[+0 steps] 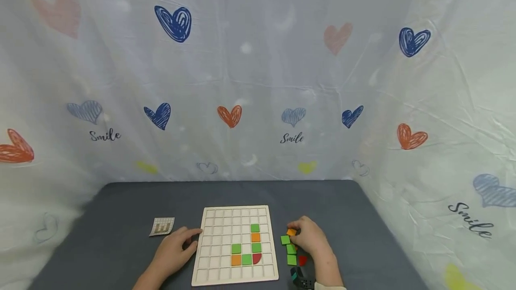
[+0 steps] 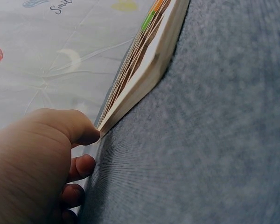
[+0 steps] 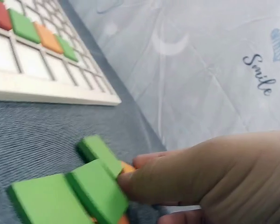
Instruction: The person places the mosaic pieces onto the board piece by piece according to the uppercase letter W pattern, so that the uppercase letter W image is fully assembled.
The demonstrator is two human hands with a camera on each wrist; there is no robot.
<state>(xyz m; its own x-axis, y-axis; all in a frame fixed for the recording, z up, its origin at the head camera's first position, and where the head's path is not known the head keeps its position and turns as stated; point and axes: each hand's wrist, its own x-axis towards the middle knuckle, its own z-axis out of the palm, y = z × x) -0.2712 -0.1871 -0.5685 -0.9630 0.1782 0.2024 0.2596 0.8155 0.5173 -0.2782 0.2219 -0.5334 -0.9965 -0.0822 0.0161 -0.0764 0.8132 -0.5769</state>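
Note:
A light wooden grid board (image 1: 221, 250) lies on the table with green and orange square tiles and a red quarter-round tile (image 1: 256, 258) set in its cells. My left hand (image 1: 176, 250) touches the board's left edge with its fingertips; in the left wrist view the thumb (image 2: 79, 128) meets the board's corner. To the right of the board, my right hand (image 1: 312, 236) pinches an orange square tile (image 1: 291, 232) between thumb and fingers. Loose green tiles (image 3: 98, 189) lie right beside that thumb, partly overlapping other orange pieces. The underside of the right hand's grip is hidden.
A small card (image 1: 162, 226) with a brown pattern on a grid lies left of the board. Near the right wrist are a loose red tile (image 1: 302, 260) and a dark object (image 1: 300, 277) with a teal part. Behind the dark table (image 1: 181, 196) hangs a heart-printed curtain (image 1: 250, 70).

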